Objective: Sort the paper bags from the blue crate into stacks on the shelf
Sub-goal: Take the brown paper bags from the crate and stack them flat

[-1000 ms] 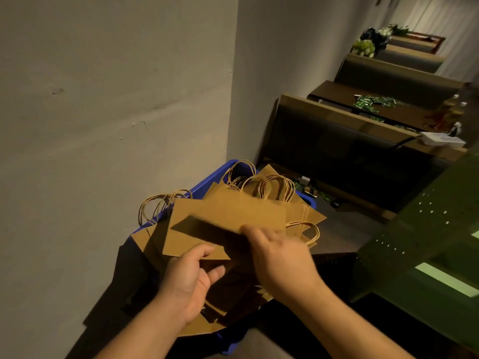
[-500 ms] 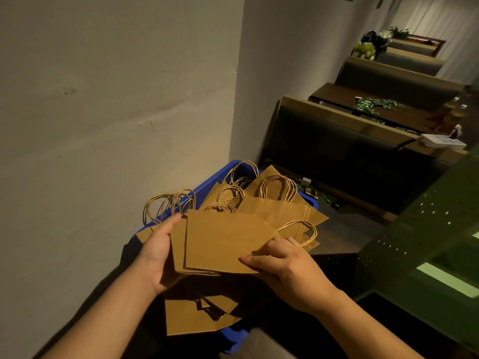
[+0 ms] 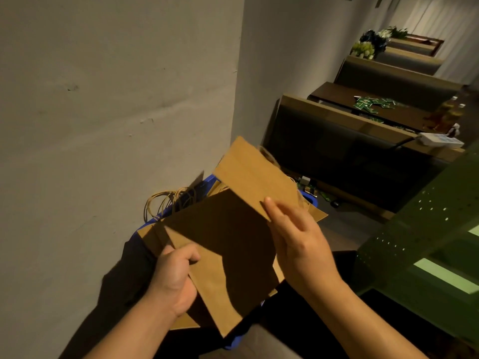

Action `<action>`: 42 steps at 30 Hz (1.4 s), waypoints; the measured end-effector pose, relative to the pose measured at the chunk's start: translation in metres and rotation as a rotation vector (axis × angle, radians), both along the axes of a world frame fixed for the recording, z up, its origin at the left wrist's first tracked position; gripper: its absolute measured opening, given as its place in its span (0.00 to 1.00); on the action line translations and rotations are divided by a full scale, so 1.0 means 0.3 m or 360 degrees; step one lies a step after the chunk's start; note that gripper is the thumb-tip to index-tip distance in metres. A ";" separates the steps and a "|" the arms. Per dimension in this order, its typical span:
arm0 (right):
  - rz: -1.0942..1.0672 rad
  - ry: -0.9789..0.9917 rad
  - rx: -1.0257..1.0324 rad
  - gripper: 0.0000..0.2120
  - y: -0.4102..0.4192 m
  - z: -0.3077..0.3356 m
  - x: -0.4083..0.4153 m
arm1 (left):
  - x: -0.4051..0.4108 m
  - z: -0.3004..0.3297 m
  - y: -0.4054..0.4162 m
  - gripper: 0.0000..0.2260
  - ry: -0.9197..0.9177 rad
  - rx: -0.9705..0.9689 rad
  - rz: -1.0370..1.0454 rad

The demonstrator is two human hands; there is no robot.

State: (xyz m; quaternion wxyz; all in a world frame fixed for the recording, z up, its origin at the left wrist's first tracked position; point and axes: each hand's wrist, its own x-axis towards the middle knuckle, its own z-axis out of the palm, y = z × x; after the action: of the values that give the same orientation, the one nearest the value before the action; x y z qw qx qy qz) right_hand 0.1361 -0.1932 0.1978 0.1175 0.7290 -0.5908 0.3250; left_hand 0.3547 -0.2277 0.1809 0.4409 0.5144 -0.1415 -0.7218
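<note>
A flat brown paper bag (image 3: 228, 244) is lifted above the blue crate (image 3: 207, 181), tilted with one end raised toward the wall corner. My left hand (image 3: 176, 275) grips the bag's lower left edge. My right hand (image 3: 298, 239) holds the bag's right side, fingers pressed on its upper fold. More brown bags with twine handles (image 3: 168, 200) lie in the crate beneath, mostly hidden by the held bag.
A grey wall (image 3: 103, 125) stands close on the left. A green perforated metal shelf (image 3: 427, 229) juts in at the right. Behind are dark booth seats (image 3: 350, 151) and a wooden table (image 3: 363, 99) with green packets and bottles.
Both hands have raised the bag off the pile and tipped it up. My left hand shifted from the bag's upper left edge to its lower left corner.
</note>
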 end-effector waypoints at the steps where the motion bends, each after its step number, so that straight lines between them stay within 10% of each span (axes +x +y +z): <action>1: -0.0029 0.0077 0.0132 0.21 0.004 0.000 0.024 | -0.018 0.001 0.019 0.10 0.0029 -0.0015 0.0039; 3: -0.0082 0.0206 0.0479 0.22 0.023 -0.001 0.086 | -0.054 0.002 0.048 0.08 0.0078 -0.0032 0.0106; 6: -0.0074 0.0328 0.0922 0.22 0.054 -0.016 0.175 | -0.087 0.009 0.065 0.36 0.0060 0.0005 0.0006; 8: 0.0024 0.0288 0.1071 0.21 0.072 -0.017 0.203 | -0.109 0.017 0.061 0.38 -0.0244 0.0095 -0.0056; 12: -0.0121 -0.0474 0.1175 0.19 0.073 -0.020 0.150 | -0.111 -0.033 0.019 0.14 -0.0437 0.0100 0.0083; 16: -0.1165 -0.1502 0.1002 0.38 0.037 -0.082 0.038 | -0.106 -0.050 0.008 0.15 -0.0166 0.0026 0.0139; 19: -0.1226 -0.2436 0.1125 0.37 0.023 -0.108 -0.016 | -0.120 -0.030 0.022 0.17 -0.0056 -0.0081 0.0017; 22: -0.1074 -0.2589 0.1083 0.22 0.035 -0.101 -0.025 | -0.138 -0.037 0.040 0.14 -0.0091 -0.0082 -0.0232; 30: -0.1019 -0.3006 0.0574 0.17 0.110 -0.180 -0.124 | -0.125 -0.032 0.026 0.22 -0.0196 -0.0160 -0.0608; 36: -0.1039 -0.2969 0.0570 0.11 0.168 -0.201 -0.200 | -0.090 -0.079 -0.153 0.12 -0.1031 -0.0500 -0.0629; 42: -0.0984 -0.3047 0.0603 0.08 0.171 -0.204 -0.215 | -0.141 -0.159 -0.241 0.36 -0.2079 -0.0505 -0.1484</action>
State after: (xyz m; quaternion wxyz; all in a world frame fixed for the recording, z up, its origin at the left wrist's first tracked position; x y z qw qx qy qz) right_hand 0.0716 -0.1419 0.1365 -0.4422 -0.0141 -0.6407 0.6276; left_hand 0.3124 -0.3001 0.1332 -0.0084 0.6511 -0.6697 -0.3571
